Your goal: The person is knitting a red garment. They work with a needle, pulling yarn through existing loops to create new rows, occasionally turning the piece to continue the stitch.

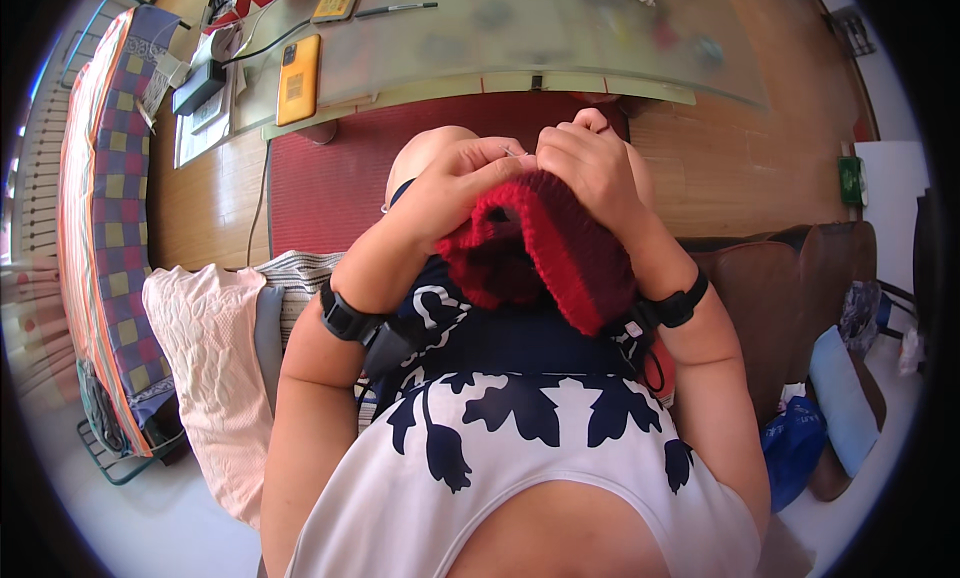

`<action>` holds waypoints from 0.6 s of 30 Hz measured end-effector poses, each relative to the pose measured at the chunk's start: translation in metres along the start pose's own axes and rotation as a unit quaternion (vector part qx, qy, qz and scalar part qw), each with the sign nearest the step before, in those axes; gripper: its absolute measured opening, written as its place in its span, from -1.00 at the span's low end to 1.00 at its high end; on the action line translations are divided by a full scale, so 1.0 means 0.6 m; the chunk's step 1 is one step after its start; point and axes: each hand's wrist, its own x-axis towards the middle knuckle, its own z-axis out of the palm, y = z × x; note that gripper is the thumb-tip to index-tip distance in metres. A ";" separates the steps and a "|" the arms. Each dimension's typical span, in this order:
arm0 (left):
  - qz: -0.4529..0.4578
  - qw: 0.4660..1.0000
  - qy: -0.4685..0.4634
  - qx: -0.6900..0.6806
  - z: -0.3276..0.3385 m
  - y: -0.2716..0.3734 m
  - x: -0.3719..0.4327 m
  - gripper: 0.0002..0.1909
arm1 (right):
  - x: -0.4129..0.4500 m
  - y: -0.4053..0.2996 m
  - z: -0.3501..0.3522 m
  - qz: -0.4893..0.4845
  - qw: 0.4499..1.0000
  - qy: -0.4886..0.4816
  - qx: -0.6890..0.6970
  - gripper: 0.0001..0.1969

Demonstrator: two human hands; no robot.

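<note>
A knitted piece in bright red and dark maroon yarn (559,237) hangs from my two hands above my lap, curled round so that its dark inside shows. My left hand (469,173) pinches its upper edge between thumb and fingers, where the tip of a thin needle (510,151) shows. My right hand (581,154) is curled round the same edge just to the right, with a dark strand of yarn across one finger. The fingertips of both hands nearly touch. How much of the needle lies under my fingers cannot be seen. Each forearm wears a black strap.
Ahead stands a glass-topped table (480,53) bearing a yellow-orange phone (298,79), a pen (396,9), a dark power adapter (199,87) and cables. A red mat (322,188) lies beneath. A pink textured cloth (217,375) is at left; a brown leather sofa (750,300) and blue bag (793,450) are at right.
</note>
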 end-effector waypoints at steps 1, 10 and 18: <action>0.027 0.998 0.001 0.058 -0.001 0.003 -0.001 -0.79 | 0.000 -0.006 -0.009 -0.007 0.999 -0.031 -0.009 -0.94; -0.022 0.998 0.054 0.007 -0.004 0.012 -0.040 -0.84 | -0.038 -0.050 -0.108 -0.065 0.995 -0.081 -0.001 -0.73; 0.007 0.995 0.099 -0.012 0.002 0.056 -0.075 -0.88 | -0.095 -0.069 -0.140 -0.057 0.975 -0.119 0.180 -0.62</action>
